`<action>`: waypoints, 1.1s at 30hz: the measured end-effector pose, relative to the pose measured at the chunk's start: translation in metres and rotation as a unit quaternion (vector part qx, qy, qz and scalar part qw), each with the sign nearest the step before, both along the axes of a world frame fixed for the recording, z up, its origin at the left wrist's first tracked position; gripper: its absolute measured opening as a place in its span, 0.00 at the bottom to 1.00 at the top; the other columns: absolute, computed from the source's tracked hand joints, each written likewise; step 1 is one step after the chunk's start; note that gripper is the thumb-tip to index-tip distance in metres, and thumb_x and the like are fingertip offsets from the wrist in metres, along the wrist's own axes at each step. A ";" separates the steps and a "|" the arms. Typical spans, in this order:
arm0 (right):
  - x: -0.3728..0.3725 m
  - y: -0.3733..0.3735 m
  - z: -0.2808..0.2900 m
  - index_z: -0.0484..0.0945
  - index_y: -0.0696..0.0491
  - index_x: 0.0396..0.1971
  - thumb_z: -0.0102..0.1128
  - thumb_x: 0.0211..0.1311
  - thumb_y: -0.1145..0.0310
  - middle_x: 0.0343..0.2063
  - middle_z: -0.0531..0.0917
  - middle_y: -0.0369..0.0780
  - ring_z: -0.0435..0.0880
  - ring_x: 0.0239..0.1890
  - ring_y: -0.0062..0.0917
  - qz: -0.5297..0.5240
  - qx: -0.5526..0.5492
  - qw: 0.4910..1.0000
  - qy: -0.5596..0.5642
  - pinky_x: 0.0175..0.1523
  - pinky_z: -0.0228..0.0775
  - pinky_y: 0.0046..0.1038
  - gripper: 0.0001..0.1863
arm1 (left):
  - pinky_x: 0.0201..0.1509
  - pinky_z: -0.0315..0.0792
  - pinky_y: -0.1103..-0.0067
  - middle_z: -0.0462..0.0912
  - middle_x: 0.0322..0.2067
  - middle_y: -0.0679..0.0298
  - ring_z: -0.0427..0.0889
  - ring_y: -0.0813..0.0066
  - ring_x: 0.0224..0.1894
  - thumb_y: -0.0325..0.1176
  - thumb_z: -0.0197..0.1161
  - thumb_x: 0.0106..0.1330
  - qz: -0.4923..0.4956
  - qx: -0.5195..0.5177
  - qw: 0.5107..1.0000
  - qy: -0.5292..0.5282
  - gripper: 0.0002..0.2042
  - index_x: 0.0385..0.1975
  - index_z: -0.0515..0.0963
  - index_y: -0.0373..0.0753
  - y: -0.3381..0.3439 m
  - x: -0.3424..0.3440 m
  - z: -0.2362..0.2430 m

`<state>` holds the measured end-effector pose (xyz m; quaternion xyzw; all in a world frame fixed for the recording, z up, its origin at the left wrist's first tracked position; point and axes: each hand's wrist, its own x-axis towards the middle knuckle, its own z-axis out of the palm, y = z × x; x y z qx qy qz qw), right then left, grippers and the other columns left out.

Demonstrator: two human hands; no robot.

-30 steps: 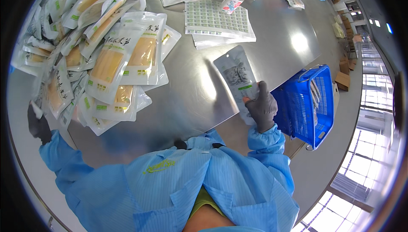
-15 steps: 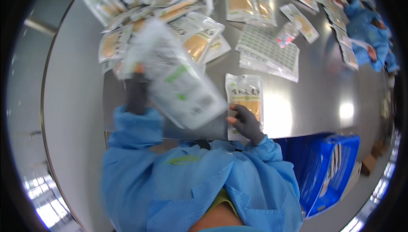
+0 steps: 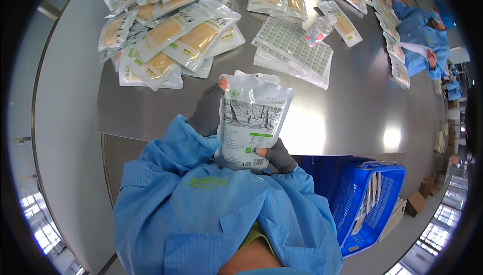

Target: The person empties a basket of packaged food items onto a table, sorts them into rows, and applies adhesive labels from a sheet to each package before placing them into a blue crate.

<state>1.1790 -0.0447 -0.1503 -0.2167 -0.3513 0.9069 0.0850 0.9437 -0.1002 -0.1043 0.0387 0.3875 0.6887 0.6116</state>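
Between my two hands is a glossy white pouch (image 3: 254,116), held upright near my chest at the table's front edge. Its face carries a grey forest drawing, green marks and a barcode. A second pouch edge shows behind its top. My left hand (image 3: 209,111), in a grey fingerless glove, grips the upper left edge with the thumb in front. At the lower right corner my right hand (image 3: 279,156), gloved alike, closes on the pouch, thumb on the face. The other fingers of both hands are hidden behind it.
A heap of filled pouches (image 3: 176,36) lies at the far left of the metal table (image 3: 347,109). Label sheets (image 3: 297,48) lie mid-table under a clear bottle (image 3: 320,29). A blue crate (image 3: 372,209) stands at right. A co-worker in blue (image 3: 420,33) is beyond a pouch row.
My left hand has swung its pouch rightward and nearer to me. The pouch under my right hand has left the tabletop, and both hands now grip together. The whole view has shifted slightly.
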 end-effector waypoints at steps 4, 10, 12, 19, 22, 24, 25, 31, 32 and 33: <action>0.016 -0.004 -0.010 0.65 0.61 0.59 0.70 0.53 0.68 0.52 0.77 0.50 0.79 0.53 0.37 -0.055 0.004 0.998 -0.035 0.55 0.77 0.39 0.35 | 0.56 0.74 0.70 0.77 0.51 0.52 0.78 0.65 0.52 0.51 0.42 0.75 -0.026 0.036 0.992 -0.119 0.27 0.56 0.69 0.31 0.008 0.003 -0.014; 0.026 0.001 0.028 0.65 0.65 0.58 0.71 0.51 0.65 0.50 0.78 0.52 0.81 0.49 0.36 -0.154 0.028 0.981 -0.111 0.53 0.77 0.36 0.37 | 0.56 0.74 0.66 0.76 0.46 0.55 0.78 0.64 0.50 0.43 0.49 0.72 0.060 -0.075 0.981 0.166 0.20 0.55 0.68 0.33 0.008 -0.039 -0.047; 0.042 0.013 0.063 0.69 0.65 0.55 0.70 0.51 0.65 0.45 0.81 0.51 0.83 0.44 0.34 -0.180 0.101 0.958 -0.199 0.49 0.78 0.33 0.33 | 0.49 0.77 0.67 0.77 0.43 0.56 0.79 0.65 0.44 0.46 0.53 0.71 0.121 -0.127 0.981 0.081 0.21 0.51 0.69 0.33 -0.013 -0.077 -0.081; 0.030 0.026 0.098 0.72 0.47 0.55 0.60 0.54 0.69 0.30 0.84 0.51 0.84 0.33 0.45 -0.090 0.676 0.519 -0.515 0.37 0.75 0.43 0.26 | 0.31 0.79 0.72 0.75 0.30 0.61 0.79 0.70 0.30 0.47 0.62 0.65 0.207 -0.209 0.947 0.128 0.18 0.40 0.72 0.37 -0.018 -0.105 -0.053; 0.008 0.007 0.039 0.72 0.51 0.50 0.61 0.57 0.60 0.29 0.83 0.50 0.83 0.30 0.47 -0.004 0.711 0.488 -0.507 0.35 0.74 0.46 0.22 | 0.16 0.65 0.78 0.71 0.19 0.66 0.72 0.74 0.17 0.46 0.63 0.65 0.124 -0.133 0.983 0.034 0.15 0.32 0.71 0.40 -0.017 -0.142 -0.102; -0.007 -0.005 0.015 0.74 0.52 0.48 0.63 0.56 0.58 0.30 0.83 0.49 0.83 0.32 0.46 0.033 0.720 0.515 -0.464 0.36 0.74 0.44 0.23 | 0.14 0.60 0.79 0.70 0.16 0.68 0.69 0.76 0.14 0.45 0.64 0.65 0.141 -0.214 0.962 0.095 0.15 0.29 0.70 0.40 -0.007 -0.127 -0.080; -0.014 -0.005 0.015 0.75 0.53 0.48 0.63 0.55 0.57 0.30 0.83 0.49 0.83 0.32 0.45 0.027 0.724 0.523 -0.449 0.37 0.74 0.43 0.23 | 0.14 0.59 0.80 0.70 0.16 0.69 0.68 0.77 0.14 0.45 0.64 0.65 0.138 -0.219 0.964 0.056 0.15 0.29 0.70 0.40 -0.002 -0.128 -0.073; -0.047 0.004 0.020 0.75 0.55 0.51 0.63 0.56 0.53 0.39 0.83 0.46 0.83 0.39 0.40 -0.079 0.552 0.764 -0.325 0.42 0.75 0.37 0.27 | 0.20 0.65 0.80 0.72 0.17 0.69 0.69 0.78 0.17 0.47 0.56 0.70 0.131 -0.187 0.972 0.047 0.15 0.27 0.71 0.43 0.013 -0.115 -0.081; -0.058 0.006 0.021 0.74 0.56 0.54 0.62 0.58 0.51 0.41 0.83 0.46 0.83 0.40 0.38 -0.078 0.494 0.816 -0.291 0.43 0.75 0.36 0.29 | 0.20 0.65 0.79 0.72 0.17 0.70 0.69 0.78 0.17 0.47 0.55 0.70 0.105 -0.158 0.979 0.080 0.15 0.28 0.71 0.43 0.009 -0.103 -0.078; -0.067 0.007 0.024 0.73 0.56 0.57 0.61 0.60 0.50 0.43 0.83 0.45 0.83 0.42 0.36 -0.077 0.432 0.860 -0.260 0.45 0.75 0.35 0.31 | 0.20 0.65 0.79 0.72 0.17 0.70 0.70 0.78 0.18 0.47 0.55 0.70 0.076 -0.129 0.983 0.107 0.15 0.28 0.71 0.43 0.003 -0.088 -0.076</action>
